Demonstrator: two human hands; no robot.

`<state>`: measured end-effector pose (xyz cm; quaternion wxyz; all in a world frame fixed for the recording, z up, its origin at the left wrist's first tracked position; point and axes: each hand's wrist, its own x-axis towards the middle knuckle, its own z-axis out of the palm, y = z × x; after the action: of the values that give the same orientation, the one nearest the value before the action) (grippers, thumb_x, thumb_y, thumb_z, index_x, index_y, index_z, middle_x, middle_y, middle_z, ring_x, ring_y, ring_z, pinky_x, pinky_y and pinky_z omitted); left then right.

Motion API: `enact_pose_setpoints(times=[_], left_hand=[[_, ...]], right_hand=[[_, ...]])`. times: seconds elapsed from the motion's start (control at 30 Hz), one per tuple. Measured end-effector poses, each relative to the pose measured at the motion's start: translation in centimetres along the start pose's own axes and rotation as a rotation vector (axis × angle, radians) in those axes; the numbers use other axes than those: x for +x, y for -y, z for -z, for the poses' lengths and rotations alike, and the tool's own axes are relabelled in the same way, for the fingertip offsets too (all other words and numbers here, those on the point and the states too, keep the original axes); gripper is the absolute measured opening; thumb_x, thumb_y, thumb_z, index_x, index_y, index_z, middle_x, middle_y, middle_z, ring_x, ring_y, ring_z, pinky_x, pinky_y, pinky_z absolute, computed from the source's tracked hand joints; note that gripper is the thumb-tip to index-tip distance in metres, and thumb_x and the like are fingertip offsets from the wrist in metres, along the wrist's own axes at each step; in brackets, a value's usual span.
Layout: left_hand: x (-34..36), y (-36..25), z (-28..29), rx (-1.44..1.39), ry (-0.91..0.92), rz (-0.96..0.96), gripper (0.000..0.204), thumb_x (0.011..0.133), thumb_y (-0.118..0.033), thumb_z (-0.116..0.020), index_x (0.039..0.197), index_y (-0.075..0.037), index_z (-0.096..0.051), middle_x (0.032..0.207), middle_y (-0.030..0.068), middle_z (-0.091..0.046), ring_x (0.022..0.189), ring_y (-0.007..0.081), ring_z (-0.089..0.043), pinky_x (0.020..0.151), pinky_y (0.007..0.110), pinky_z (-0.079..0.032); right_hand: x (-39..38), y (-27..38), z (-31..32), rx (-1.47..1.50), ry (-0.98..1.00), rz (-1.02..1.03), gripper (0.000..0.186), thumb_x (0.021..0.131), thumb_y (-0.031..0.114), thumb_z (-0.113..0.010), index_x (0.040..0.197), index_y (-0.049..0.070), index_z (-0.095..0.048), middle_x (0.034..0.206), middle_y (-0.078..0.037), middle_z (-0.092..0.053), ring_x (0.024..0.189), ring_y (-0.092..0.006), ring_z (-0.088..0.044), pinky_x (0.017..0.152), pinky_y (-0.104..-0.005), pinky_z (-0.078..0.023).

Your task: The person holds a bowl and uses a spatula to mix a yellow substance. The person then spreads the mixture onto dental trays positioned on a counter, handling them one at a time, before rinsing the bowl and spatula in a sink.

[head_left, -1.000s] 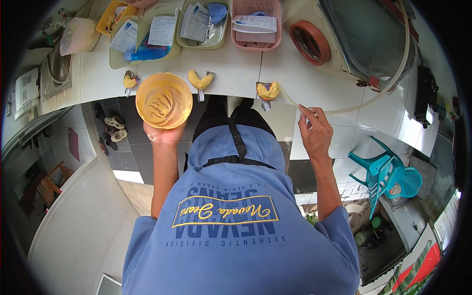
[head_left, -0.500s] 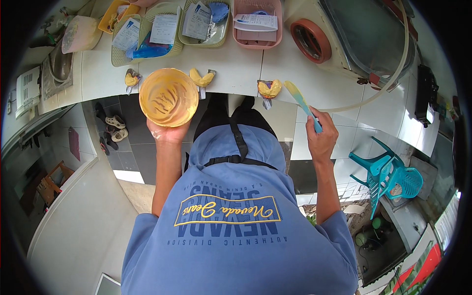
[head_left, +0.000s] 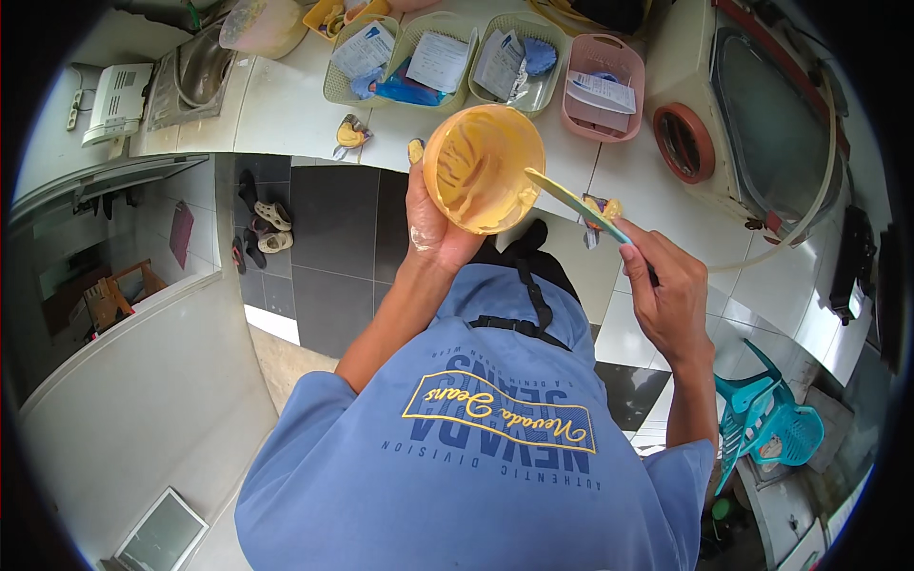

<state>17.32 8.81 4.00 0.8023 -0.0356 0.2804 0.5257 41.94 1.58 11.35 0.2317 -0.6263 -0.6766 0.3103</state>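
My left hand (head_left: 436,226) is closed around the outside of a round orange mixing bowl (head_left: 481,162), tipped so its inside faces me. Yellow paste is smeared over the bowl's inner wall, thickest at the lower right. In my right hand (head_left: 666,290) is a blue-green spatula (head_left: 573,202) with yellow paste on its blade. Its tip is at the bowl's right rim; whether it touches cannot be made out. On the counter edge lies a small piece topped with a yellow lump (head_left: 352,135). Another yellow-topped piece (head_left: 611,204) is partly hidden behind the spatula.
Along the back of the white tiled counter (head_left: 286,105) stand green baskets (head_left: 433,62) and a pink basket (head_left: 604,88) holding papers. A cabinet with a red-brown round port (head_left: 683,143) is at the right, with a teal chair (head_left: 771,419) below. A sink (head_left: 203,71) lies far left.
The bowl and spatula have come together, the blade swinging from beside the bowl to its rim. My view has turned left, shifting the counter rightward. The middle yellow-topped piece is now hidden.
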Motion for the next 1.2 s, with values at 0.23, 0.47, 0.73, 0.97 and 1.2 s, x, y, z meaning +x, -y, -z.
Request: enact_pose_setpoints(times=[0.23, 0.47, 0.73, 0.97, 1.2], left_hand=[[0.7, -2.5, -0.9, 0.089, 0.147, 0.067, 0.049, 0.094, -0.035, -0.035, 0.127, -0.002, -0.052, 0.125, 0.0150, -0.057, 0.114, 0.0309, -0.056, 0.100, 0.046, -0.045], [3.0, -4.7, -1.7, 0.084, 0.438, -0.018, 0.054, 0.095, -0.048, -0.035, 0.128, -0.008, -0.052, 0.125, 0.0107, -0.058, 0.115, 0.0288, -0.056, 0.100, 0.047, -0.045], [3.3, -5.7, -4.0, -0.278, 0.461, 0.343, 0.071, 0.086, -0.066, -0.051, 0.134, -0.015, -0.047, 0.132, 0.0085, -0.051, 0.123, 0.0280, -0.049, 0.106, 0.050, -0.039], [1.1, -7.7, -5.6, 0.075, 0.387, 0.296, 0.054, 0.097, -0.050, -0.040, 0.133, -0.011, -0.049, 0.132, 0.0103, -0.053, 0.118, 0.0272, -0.053, 0.100, 0.047, -0.044], [1.2, -9.1, -6.3, 0.173, 0.433, 0.297, 0.050, 0.095, -0.046, -0.043, 0.128, -0.008, -0.053, 0.123, 0.0110, -0.060, 0.110, 0.0259, -0.059, 0.094, 0.044, -0.049]], right_hand=[[3.2, 5.7, -0.1, -0.531, -0.142, 0.234, 0.035, 0.085, 0.010, -0.064, 0.120, 0.010, -0.062, 0.073, -0.009, -0.063, 0.057, -0.0257, -0.059, 0.056, -0.0375, -0.049], [3.3, 8.4, -6.4, 0.200, -0.012, -0.232, 0.025, 0.089, 0.012, -0.059, 0.111, 0.003, -0.070, 0.068, -0.016, -0.066, 0.053, -0.0206, -0.060, 0.052, -0.0302, -0.044], [4.8, 12.8, -4.8, -0.297, -0.252, 0.113, 0.036, 0.083, 0.006, -0.064, 0.119, 0.009, -0.064, 0.074, -0.007, -0.061, 0.060, -0.0222, -0.061, 0.056, -0.0356, -0.050], [5.2, 13.4, -1.7, -0.749, -0.369, 0.308, 0.047, 0.076, 0.004, -0.064, 0.120, 0.019, -0.065, 0.090, -0.004, -0.057, 0.079, -0.0190, -0.059, 0.058, -0.0318, -0.050], [4.6, 13.9, -1.0, -0.692, -0.311, 0.364, 0.042, 0.078, 0.003, -0.064, 0.118, 0.012, -0.065, 0.085, -0.007, -0.058, 0.078, -0.0204, -0.062, 0.059, -0.0335, -0.050]])
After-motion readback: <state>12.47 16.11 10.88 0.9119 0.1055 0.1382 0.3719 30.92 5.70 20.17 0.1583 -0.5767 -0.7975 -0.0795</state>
